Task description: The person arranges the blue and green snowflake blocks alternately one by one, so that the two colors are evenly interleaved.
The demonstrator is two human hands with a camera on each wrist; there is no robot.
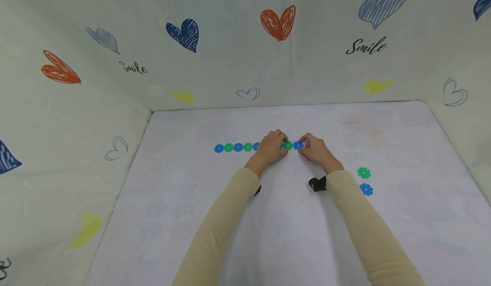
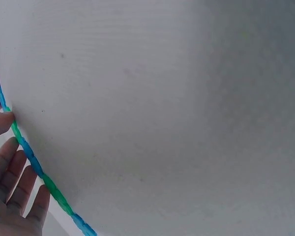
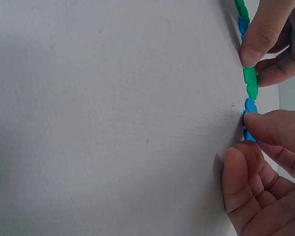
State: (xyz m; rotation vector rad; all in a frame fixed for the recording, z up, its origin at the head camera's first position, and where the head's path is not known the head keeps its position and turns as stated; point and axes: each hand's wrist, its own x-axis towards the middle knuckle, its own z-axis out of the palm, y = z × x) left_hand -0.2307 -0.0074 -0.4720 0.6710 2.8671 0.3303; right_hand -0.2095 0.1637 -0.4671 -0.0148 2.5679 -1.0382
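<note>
A straight row of blue and green notched plastic discs [image 1: 228,147], alternating in colour, lies across the table. My left hand [image 1: 270,148] covers part of the row and pinches a green disc [image 1: 288,145] close to its right end. At that end, my right hand [image 1: 315,149] holds a blue disc [image 1: 298,145] between thumb and fingers, edge to edge with the green one. The right wrist view shows both pinches side by side, the right thumb on the blue disc [image 3: 250,105]. In the left wrist view, fingers of the left hand [image 2: 14,196] lie along the row.
A loose green disc [image 1: 364,173] lies right of my right forearm, with a loose blue disc [image 1: 366,189] just below it, partly beside the sleeve. The white table [image 1: 184,235] meets a cloth wall printed with hearts [image 1: 278,23] at its back edge.
</note>
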